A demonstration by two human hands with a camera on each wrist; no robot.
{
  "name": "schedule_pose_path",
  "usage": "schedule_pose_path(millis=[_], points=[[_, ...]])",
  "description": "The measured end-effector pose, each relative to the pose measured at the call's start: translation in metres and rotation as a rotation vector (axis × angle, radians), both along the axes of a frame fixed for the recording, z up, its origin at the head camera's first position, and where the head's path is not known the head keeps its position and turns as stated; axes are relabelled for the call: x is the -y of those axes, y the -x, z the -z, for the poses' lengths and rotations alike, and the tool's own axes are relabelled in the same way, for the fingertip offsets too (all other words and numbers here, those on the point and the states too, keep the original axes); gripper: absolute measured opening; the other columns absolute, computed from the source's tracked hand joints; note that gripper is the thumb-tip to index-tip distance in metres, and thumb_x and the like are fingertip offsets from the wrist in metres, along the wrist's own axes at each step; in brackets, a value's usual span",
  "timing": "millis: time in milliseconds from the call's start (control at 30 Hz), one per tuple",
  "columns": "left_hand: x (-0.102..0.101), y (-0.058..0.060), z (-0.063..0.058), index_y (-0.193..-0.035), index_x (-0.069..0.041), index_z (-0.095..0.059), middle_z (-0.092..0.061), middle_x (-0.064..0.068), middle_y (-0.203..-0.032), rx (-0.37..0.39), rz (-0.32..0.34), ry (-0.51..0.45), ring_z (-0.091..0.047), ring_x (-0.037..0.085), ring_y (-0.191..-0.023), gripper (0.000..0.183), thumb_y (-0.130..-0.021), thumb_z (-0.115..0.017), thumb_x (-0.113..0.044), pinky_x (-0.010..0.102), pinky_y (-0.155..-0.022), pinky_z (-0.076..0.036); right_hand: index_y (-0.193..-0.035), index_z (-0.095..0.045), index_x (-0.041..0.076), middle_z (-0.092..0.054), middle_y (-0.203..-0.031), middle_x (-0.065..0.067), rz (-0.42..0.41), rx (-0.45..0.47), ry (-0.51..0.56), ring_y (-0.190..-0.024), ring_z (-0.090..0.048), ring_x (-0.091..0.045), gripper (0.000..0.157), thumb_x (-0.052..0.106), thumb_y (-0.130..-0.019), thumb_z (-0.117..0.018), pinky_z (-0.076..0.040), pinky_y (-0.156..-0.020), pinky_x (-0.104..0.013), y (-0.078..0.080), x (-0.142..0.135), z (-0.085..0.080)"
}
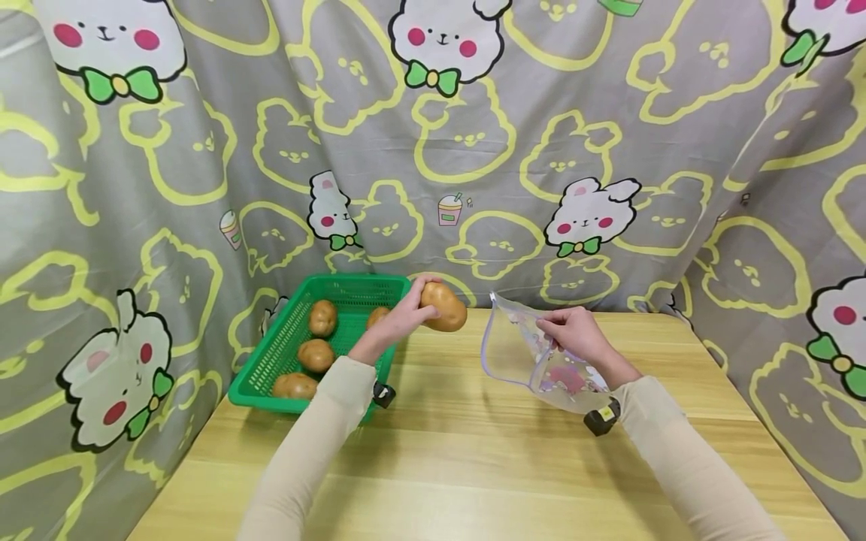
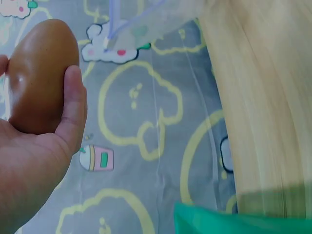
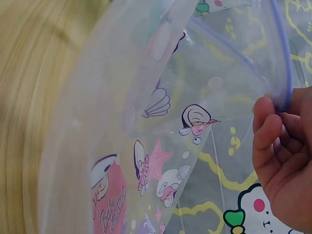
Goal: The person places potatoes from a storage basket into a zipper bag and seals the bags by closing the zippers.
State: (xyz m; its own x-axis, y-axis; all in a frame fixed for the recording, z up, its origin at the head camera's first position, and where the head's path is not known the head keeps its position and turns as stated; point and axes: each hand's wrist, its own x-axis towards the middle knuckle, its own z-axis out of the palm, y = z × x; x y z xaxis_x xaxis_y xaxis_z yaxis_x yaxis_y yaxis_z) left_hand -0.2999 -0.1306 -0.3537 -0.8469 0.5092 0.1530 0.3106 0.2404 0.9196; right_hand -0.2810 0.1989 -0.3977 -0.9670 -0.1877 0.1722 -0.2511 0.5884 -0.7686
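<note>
My left hand [image 1: 404,314] grips a smooth brown potato [image 1: 443,307], held in the air between the basket and the bag. In the left wrist view, the fingers curl round the sides of the potato [image 2: 43,78]. To the right, my right hand [image 1: 578,334] pinches the edge of a clear zip bag [image 1: 514,342] with a purple seal. The bag's mouth gapes toward the potato. Close up in the right wrist view, printed shells and a pink starfish show on the bag [image 3: 161,156], and the fingertips press together at its purple rim.
A green plastic basket [image 1: 253,379] stands at the left of the wooden table [image 1: 460,466], with several potatoes [image 1: 316,355] lying in it. Behind the table and along both sides hangs a grey patterned curtain [image 1: 379,150].
</note>
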Motion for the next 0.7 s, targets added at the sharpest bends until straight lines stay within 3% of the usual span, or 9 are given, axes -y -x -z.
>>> schedule_pose_path(millis=[133,367,567,700], points=[[-0.010,-0.001,0.000,-0.140,-0.007,-0.026,-0.034,0.018,-0.134,-0.009,0.011,-0.006,-0.048,0.030,-0.106,0.058,-0.085,-0.046,-0.007,0.038,-0.084,-0.043,-0.090,-0.071,0.001,-0.059,-0.060,-0.005,0.006,-0.004,-0.007,-0.053,-0.056,-0.033,0.024,0.023,-0.094,-0.061,-0.043,-0.043,-0.029,0.000,0.001,0.000],[-0.028,-0.003,0.002,-0.140,-0.007,-0.027,-0.034,0.018,-0.135,0.060,0.029,-0.060,-0.050,0.030,-0.106,0.061,-0.081,-0.044,-0.006,0.038,-0.080,-0.049,-0.093,-0.070,-0.002,-0.059,-0.059,-0.004,0.012,0.007,-0.022,-0.049,-0.053,-0.020,0.028,0.024,-0.094,-0.061,-0.043,-0.043,-0.029,-0.001,0.000,-0.003],[-0.044,-0.002,0.009,-0.140,-0.008,-0.027,-0.034,0.019,-0.134,0.100,0.032,-0.086,-0.049,0.031,-0.107,0.062,-0.081,-0.043,-0.006,0.038,-0.081,-0.049,-0.089,-0.071,0.001,-0.059,-0.059,-0.005,0.028,0.011,-0.021,-0.053,-0.056,-0.032,0.027,0.025,-0.094,-0.060,-0.043,-0.043,-0.030,-0.002,-0.002,-0.004],[-0.052,-0.002,0.014,-0.139,-0.008,-0.028,-0.036,0.019,-0.132,0.076,0.030,-0.086,-0.049,0.030,-0.108,0.059,-0.083,-0.046,-0.003,0.038,-0.082,-0.049,-0.089,-0.071,0.000,-0.059,-0.059,-0.004,0.028,-0.002,-0.031,-0.053,-0.056,-0.031,0.026,0.023,-0.094,-0.060,-0.043,-0.043,-0.029,-0.001,-0.003,-0.005]])
